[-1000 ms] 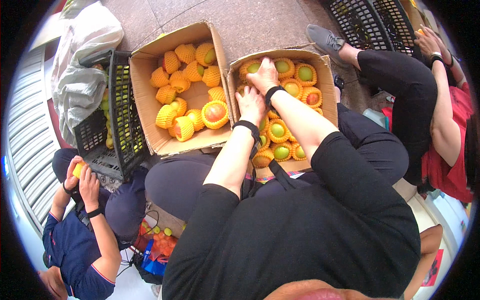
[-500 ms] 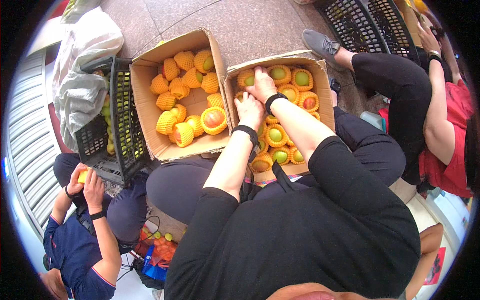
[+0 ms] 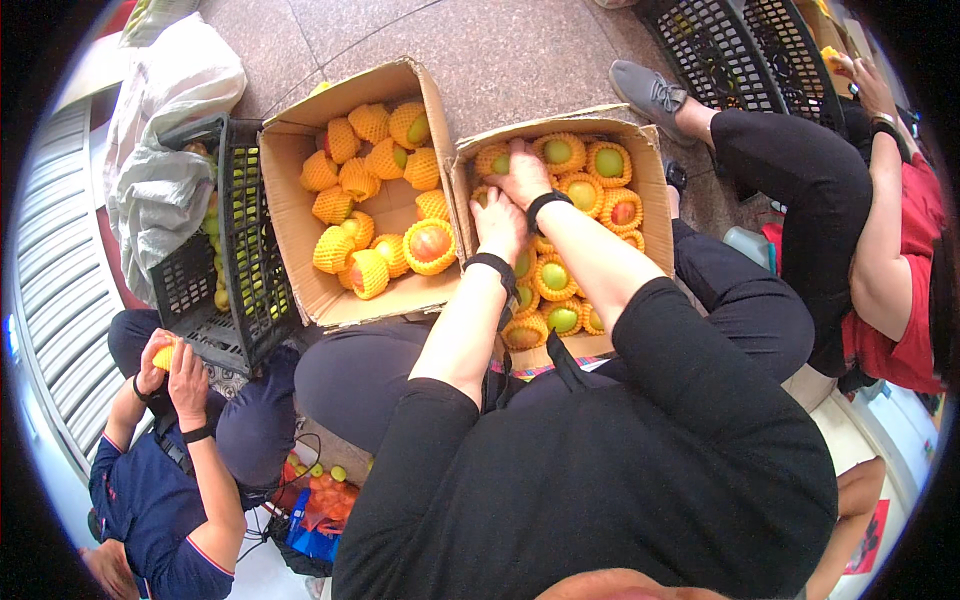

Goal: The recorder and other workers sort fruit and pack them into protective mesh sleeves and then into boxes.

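Note:
A cardboard box [image 3: 655, 170] in front of me holds several green and reddish fruits [image 3: 609, 162] in yellow foam nets. Both my hands are inside it at its far left corner. My right hand [image 3: 520, 175] curls over a netted fruit [image 3: 494, 160] by the box's back wall. My left hand [image 3: 497, 225] lies just nearer, palm down on the fruit next to the left wall, its fingers hidden among the nets. Black bands circle both wrists.
A second cardboard box [image 3: 290, 220] of netted fruit stands to the left, with a black plastic crate [image 3: 240, 270] and a white sack [image 3: 165, 180] beyond it. A person in blue [image 3: 160, 500] at lower left holds a fruit. A person in red [image 3: 890, 260] sits at right beside black crates [image 3: 730, 50].
Both my hands have stayed in the far left corner of the box, shifting only slightly over the fruit. The person in blue keeps handling a fruit.

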The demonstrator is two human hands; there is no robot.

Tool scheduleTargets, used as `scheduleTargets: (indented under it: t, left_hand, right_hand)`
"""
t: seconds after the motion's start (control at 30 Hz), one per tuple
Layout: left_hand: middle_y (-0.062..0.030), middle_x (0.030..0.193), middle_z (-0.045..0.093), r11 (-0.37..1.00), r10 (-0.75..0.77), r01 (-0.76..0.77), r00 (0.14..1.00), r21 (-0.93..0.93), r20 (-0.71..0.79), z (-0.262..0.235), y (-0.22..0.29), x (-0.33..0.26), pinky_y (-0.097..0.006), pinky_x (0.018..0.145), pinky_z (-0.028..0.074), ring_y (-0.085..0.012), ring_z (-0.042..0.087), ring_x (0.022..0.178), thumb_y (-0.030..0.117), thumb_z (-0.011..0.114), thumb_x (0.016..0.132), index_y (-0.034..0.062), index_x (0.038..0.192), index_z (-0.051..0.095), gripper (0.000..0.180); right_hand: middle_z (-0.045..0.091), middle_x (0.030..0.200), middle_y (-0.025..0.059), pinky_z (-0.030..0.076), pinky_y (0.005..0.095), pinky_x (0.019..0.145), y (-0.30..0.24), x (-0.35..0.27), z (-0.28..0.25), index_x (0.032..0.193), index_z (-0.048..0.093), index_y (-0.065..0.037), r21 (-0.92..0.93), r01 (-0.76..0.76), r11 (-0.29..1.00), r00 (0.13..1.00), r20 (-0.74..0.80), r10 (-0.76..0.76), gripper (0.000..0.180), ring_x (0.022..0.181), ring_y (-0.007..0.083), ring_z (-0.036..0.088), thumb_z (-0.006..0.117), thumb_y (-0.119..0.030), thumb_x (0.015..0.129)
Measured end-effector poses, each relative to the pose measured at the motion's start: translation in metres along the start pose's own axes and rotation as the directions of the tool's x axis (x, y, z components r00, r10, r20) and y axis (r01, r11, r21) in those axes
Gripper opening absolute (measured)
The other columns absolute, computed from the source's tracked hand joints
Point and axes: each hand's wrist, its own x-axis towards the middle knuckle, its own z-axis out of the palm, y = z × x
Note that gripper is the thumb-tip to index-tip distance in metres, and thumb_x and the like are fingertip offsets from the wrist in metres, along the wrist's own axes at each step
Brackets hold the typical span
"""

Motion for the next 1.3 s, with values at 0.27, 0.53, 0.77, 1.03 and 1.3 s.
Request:
scheduleTargets:
  t: [0.27, 0.53, 0.77, 1.03, 1.3]
  left_hand:
    - [-0.0076, 0.121, 0.044, 0.996, 0.002, -0.013, 0.992, -0.085, -0.126, 0.013, -0.002, 0.003, -0.053, 0.094, 0.03, -0.0255, 0.032, 0.12, 0.036, 0.06, 0.071, 0.0115, 0.122, 0.044, 0.058]
    - [-0.0053, 0.128, 0.04, 0.989, 0.019, -0.036, 0.993, -0.145, -0.116, 0.007, -0.003, -0.005, -0.052, 0.098, 0.026, -0.0246, 0.029, 0.122, 0.039, 0.058, 0.074, 0.0177, 0.129, 0.037, 0.063]
    - [-0.0058, 0.128, 0.039, 0.99, 0.031, -0.043, 0.996, -0.135, -0.089, 0.01, -0.005, -0.006, -0.051, 0.097, 0.026, -0.0246, 0.03, 0.121, 0.05, 0.062, 0.07, 0.014, 0.13, 0.036, 0.074]
    - [-0.0084, 0.118, 0.046, 0.984, 0.055, -0.094, 0.969, -0.153, -0.24, 0.015, -0.005, -0.006, -0.05, 0.091, 0.031, -0.027, 0.037, 0.115, 0.043, 0.063, 0.071, 0.0116, 0.12, 0.043, 0.062]
    - [-0.0081, 0.12, 0.044, 0.99, 0.066, -0.091, 0.975, -0.109, -0.213, 0.019, -0.008, -0.005, -0.052, 0.092, 0.032, -0.0269, 0.034, 0.12, 0.036, 0.061, 0.072, 0.0131, 0.123, 0.041, 0.06]
  right_hand:
    - [0.043, 0.116, 0.0201, 0.044, 0.0433, 0.083, 0.004, -0.025, -0.003, 0.117, 0.043, -0.011, 0.018, 0.083, 0.996, 0.984, -0.162, -0.079, 0.058, 0.102, 0.0383, 0.048, 0.069, -0.022, 0.066]
    - [0.046, 0.115, 0.0168, 0.038, 0.0448, 0.088, -0.019, -0.013, -0.021, 0.116, 0.05, -0.019, -0.288, 0.158, 0.944, 0.985, 0.119, -0.128, 0.048, 0.11, 0.0319, 0.043, 0.059, -0.04, 0.073]
    - [0.049, 0.111, 0.0184, 0.036, 0.045, 0.089, -0.019, -0.003, -0.029, 0.119, 0.049, -0.019, -0.396, 0.125, 0.91, 0.974, 0.222, -0.037, 0.054, 0.108, 0.0319, 0.046, 0.056, -0.043, 0.072]
    - [0.051, 0.108, 0.0213, 0.038, 0.0445, 0.088, 0.018, -0.006, -0.031, 0.118, 0.047, -0.016, 0.082, 0.197, 0.977, 0.98, 0.022, -0.199, 0.046, 0.105, 0.0362, 0.046, 0.057, -0.028, 0.075]
    - [0.044, 0.121, 0.016, 0.032, 0.0411, 0.096, 0.038, -0.084, -0.015, 0.118, 0.042, -0.003, -0.284, 0.395, 0.874, 0.914, 0.026, -0.405, 0.061, 0.115, 0.0303, 0.04, 0.067, -0.012, 0.063]
